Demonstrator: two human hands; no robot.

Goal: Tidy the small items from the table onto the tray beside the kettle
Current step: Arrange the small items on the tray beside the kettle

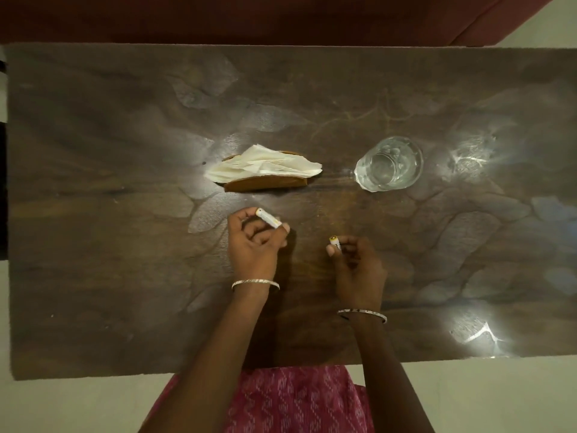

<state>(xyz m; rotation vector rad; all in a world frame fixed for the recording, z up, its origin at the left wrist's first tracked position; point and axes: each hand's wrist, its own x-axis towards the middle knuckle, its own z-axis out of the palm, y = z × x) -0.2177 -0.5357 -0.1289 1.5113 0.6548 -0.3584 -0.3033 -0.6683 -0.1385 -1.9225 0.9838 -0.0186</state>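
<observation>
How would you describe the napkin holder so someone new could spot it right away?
Start at the dark wooden table and look near its middle, left of the clear glass. The napkin holder is a low brown wooden piece stuffed with white napkins, the only wood-and-paper thing there.

I can read no text anywhere in my view. The small white cylinder in my left hand, just below the napkin holder, shows only a yellow end. The one in my right hand carries a dark mark beside its yellow tip, too blurred to make out.
</observation>
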